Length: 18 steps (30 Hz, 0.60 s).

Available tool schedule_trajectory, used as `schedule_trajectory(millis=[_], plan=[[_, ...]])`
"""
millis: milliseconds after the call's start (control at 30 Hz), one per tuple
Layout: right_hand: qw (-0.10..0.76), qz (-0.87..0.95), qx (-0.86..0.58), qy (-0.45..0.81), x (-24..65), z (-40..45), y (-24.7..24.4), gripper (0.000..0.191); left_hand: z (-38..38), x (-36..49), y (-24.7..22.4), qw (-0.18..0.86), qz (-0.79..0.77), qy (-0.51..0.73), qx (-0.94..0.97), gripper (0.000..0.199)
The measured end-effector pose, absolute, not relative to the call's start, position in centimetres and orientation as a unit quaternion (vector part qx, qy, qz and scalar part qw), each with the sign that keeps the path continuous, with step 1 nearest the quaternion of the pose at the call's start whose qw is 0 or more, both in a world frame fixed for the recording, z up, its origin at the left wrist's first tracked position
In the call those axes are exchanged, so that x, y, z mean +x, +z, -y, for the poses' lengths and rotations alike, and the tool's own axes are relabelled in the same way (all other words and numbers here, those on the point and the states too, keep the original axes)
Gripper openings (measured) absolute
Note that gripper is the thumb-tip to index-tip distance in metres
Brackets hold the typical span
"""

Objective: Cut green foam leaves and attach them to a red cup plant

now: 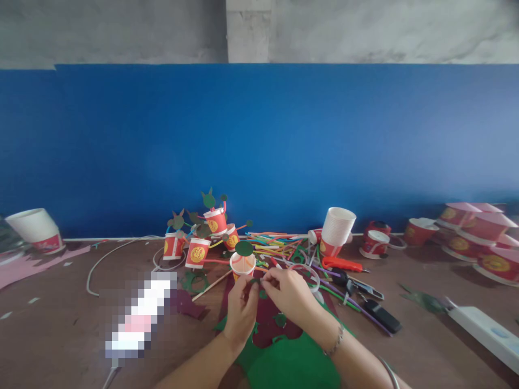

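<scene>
My left hand (242, 309) and my right hand (295, 296) meet over the middle of the table, fingertips pinched together. Between them is a small dark green paper piece (255, 281), its shape mostly covered by my fingers. Just beyond stands a red and white paper cup (242, 261) with orange strips inside and a dark green paper disc (244, 248) raised above its rim. An orange strip sticks out at the cup's right side. Below my hands lie a green paper sheet (295, 364) and dark red paper (265, 329) with green scraps.
Several decorated cups (197, 253) stand behind at left, near colourful pipe cleaners (271, 243). A white cup stack (338, 227), an orange utility knife (343, 264) and black keys (381, 315) lie right. A power strip (486, 332) sits far right; a blurred-out bright device (141, 313) lies left.
</scene>
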State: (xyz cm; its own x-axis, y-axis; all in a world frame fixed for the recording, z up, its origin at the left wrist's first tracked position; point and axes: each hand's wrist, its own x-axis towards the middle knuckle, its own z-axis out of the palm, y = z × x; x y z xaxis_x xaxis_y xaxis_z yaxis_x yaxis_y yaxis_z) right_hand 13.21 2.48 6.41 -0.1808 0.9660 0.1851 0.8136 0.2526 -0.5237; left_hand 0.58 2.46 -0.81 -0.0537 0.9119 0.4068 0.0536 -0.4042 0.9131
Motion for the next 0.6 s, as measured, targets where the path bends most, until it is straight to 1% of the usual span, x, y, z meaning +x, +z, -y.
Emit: schedule_trajectory(millis=[100, 233, 433, 600], plan=[[0.229, 0.752, -0.601, 0.147, 13.07, -2.42, 6.33, 0.020, -2.43, 0.49, -0.71, 0.357, -0.403, 0.594, 0.597, 0.025], [0.229, 0.753, -0.595, 0.164, 13.09, -2.43, 6.30, 0.021, -2.35, 0.38, -0.64, 0.359, -0.399, 0.589, 0.604, 0.023], [0.232, 0.772, -0.565, 0.174, 13.30, -2.63, 5.99, 0.020, -2.27, 0.38, -0.78, 0.407, -0.370, 0.564, 0.616, 0.022], [0.180, 0.814, -0.539, 0.119, 13.59, -2.51, 5.87, 0.024, -2.38, 0.39, -1.12, 0.378, -0.384, 0.547, 0.641, 0.026]])
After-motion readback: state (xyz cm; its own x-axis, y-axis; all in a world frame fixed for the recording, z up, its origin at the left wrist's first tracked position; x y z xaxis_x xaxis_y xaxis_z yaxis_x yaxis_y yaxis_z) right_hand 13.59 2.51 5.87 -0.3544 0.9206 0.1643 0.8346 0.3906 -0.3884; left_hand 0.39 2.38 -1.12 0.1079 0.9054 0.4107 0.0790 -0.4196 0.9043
